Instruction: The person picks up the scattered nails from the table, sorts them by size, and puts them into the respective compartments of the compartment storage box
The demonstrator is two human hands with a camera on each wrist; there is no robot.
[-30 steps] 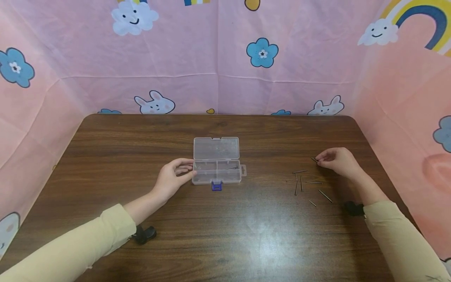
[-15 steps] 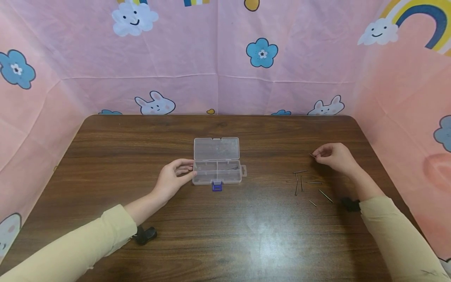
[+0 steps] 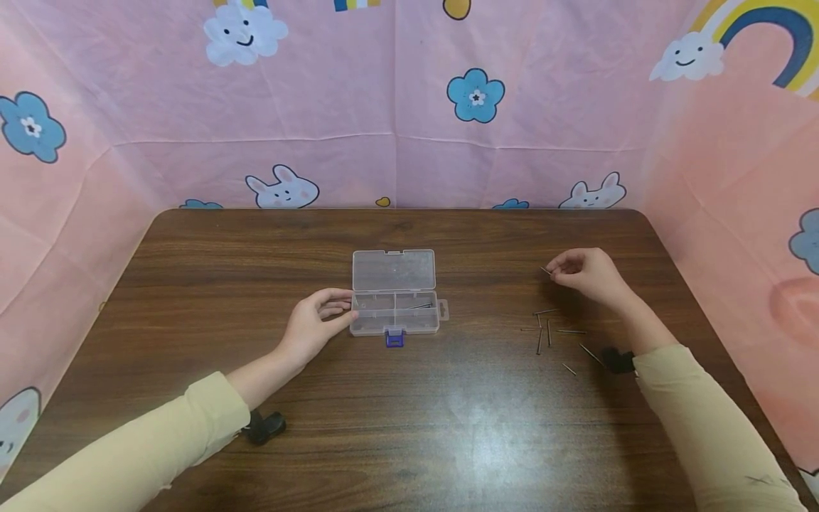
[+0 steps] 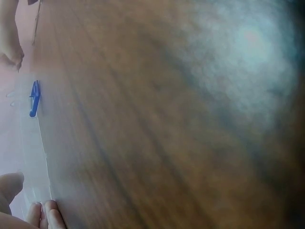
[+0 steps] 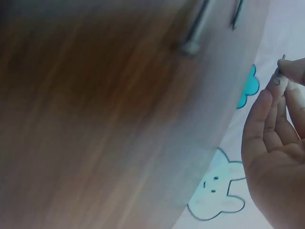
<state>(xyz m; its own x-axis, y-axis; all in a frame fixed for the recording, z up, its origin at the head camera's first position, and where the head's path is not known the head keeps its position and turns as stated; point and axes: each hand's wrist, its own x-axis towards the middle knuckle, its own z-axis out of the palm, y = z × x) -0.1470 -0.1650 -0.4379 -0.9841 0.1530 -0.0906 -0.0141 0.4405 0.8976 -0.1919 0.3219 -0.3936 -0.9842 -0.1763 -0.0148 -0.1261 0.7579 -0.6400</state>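
Note:
A clear plastic compartment box (image 3: 374, 331) stands near the table's middle, its lid (image 3: 393, 270) tipped back and its blue latch (image 3: 394, 339) hanging at the front. My left hand (image 3: 313, 323) grips the box's left end, thumb toward the front and fingers along the side. Several nails (image 3: 419, 306) lie in its back right compartment. My right hand (image 3: 589, 274) pinches a nail (image 3: 545, 270) between thumb and forefinger, above the table to the right of the box. In the right wrist view the head of the pinched nail (image 5: 277, 81) shows at the fingertips.
Several loose nails (image 3: 549, 333) of different lengths lie scattered on the brown wooden table (image 3: 256, 242), below and left of my right hand. Pink printed cloth (image 3: 345, 92) hangs behind and along both sides. A black wrist device (image 3: 265, 427) shows under the left sleeve.
My right hand has risen from the table and moved left, carrying the pinched nail toward the box. The left hand and the box have stayed in place.

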